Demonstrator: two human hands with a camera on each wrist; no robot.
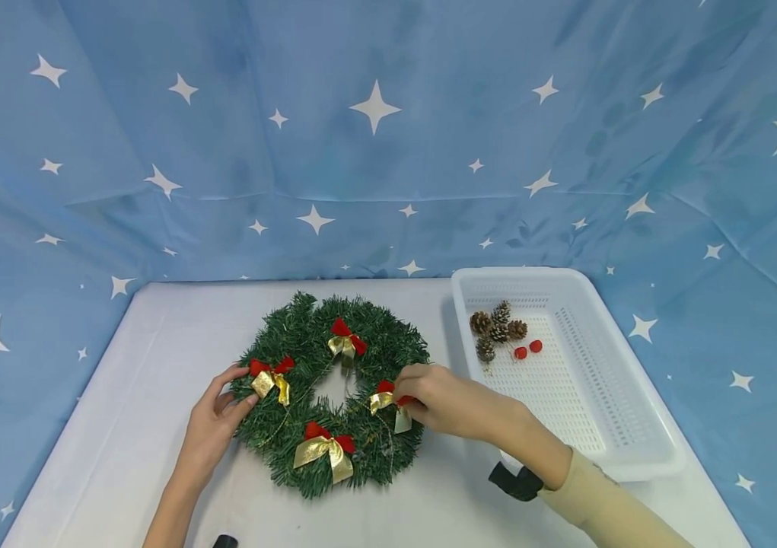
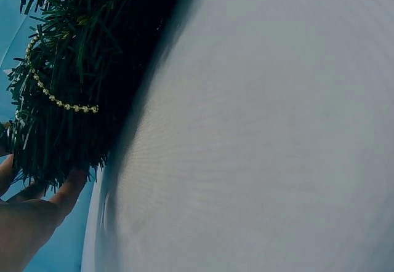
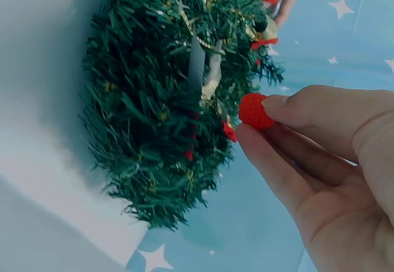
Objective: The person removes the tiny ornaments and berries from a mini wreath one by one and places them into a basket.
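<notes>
A round green Christmas wreath [image 1: 388, 327] lies on the white table, with red and gold bows [image 1: 343, 342] around its ring. A string of gold beads [image 2: 52, 98] runs through its greenery. At the wreath's left edge, my left hand [image 1: 213, 426] grips the branches, thumb near the left bow [image 1: 272, 377]. My right hand [image 1: 439, 396] is over the wreath's right side, beside the right bow [image 1: 383, 397]. Between its thumb and fingertips it pinches a red berry [image 3: 253, 111] with a bumpy surface. Part of the right bow is hidden behind that hand.
To the right stands a white plastic basket [image 1: 569, 396] holding several pine cones [image 1: 498, 333] and two red berries [image 1: 521, 353]. A blue star-printed curtain [image 1: 374, 167] hangs behind the white tablecloth [image 1: 162, 342]. A small black object [image 1: 226, 541] shows at the bottom edge.
</notes>
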